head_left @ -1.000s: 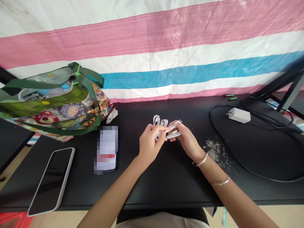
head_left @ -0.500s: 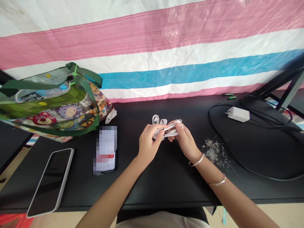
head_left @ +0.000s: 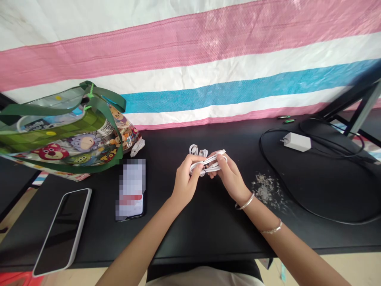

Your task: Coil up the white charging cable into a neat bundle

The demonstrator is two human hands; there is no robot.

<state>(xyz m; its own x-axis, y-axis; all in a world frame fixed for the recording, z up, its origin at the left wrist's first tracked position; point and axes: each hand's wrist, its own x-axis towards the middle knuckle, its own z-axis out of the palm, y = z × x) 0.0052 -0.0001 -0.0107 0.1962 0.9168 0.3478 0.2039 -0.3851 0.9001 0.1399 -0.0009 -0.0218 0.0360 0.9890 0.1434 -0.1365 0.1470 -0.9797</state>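
A coiled white cable (head_left: 212, 167) is held between my two hands above the black table (head_left: 202, 222). My left hand (head_left: 186, 177) pinches the left end of the coil between thumb and fingers. On the right side of the coil, my right hand (head_left: 228, 173) grips it near a white plug, its thumb on top and other fingers partly hidden beneath. Another looped white cable (head_left: 193, 149) lies just beyond my left fingers, next to a small white piece (head_left: 203, 153).
A green-handled character bag (head_left: 83, 143) stands at the left, with a lit phone (head_left: 131, 190) and a dark-screened phone (head_left: 64, 230) nearer me. Rightward are grey-white scraps (head_left: 267, 189), a white charger (head_left: 297, 142), a black cable (head_left: 285, 192) and small green items (head_left: 288, 121).
The view has shifted slightly. Both hands keep hold of the white cable coil, which is tilted a little differently between them.
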